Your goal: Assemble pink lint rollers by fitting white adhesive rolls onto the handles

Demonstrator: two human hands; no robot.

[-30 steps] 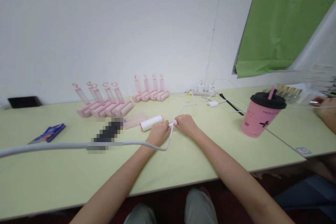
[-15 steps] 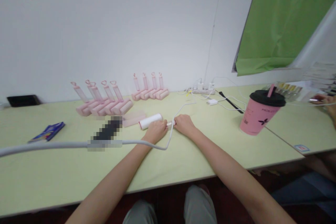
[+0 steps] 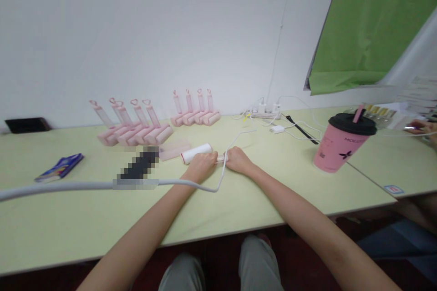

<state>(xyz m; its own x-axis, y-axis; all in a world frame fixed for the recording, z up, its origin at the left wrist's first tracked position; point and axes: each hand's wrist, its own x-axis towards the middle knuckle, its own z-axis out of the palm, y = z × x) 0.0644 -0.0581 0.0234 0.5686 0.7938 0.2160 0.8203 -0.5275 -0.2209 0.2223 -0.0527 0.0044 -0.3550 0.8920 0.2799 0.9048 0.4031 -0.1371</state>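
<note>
Both hands rest low over the middle of the table (image 3: 239,209), fingers curled. Between them is a small clear tube (image 3: 221,159), with my left hand (image 3: 204,163) closed on its left end and my right hand (image 3: 238,160) closed on its right end. A white roll (image 3: 196,153) lies just behind my left hand. Left of the roll is a flat pale pink piece (image 3: 175,149). A thin white cable crosses in front of the tube. Farther back stand several pink blocks (image 3: 136,133) with clear tubes and heart-shaped loops on top.
A pink cup (image 3: 341,145) with a black lid stands to the right. Behind are a power strip (image 3: 265,115), a white plug (image 3: 277,129) and a black strap (image 3: 302,129). A blue packet (image 3: 61,167) lies left. Another person's hand (image 3: 421,128) shows at far right.
The view has shifted slightly. Both hands remain closed on the small tube, and the dark red spot visible at my right fingertips before no longer shows.
</note>
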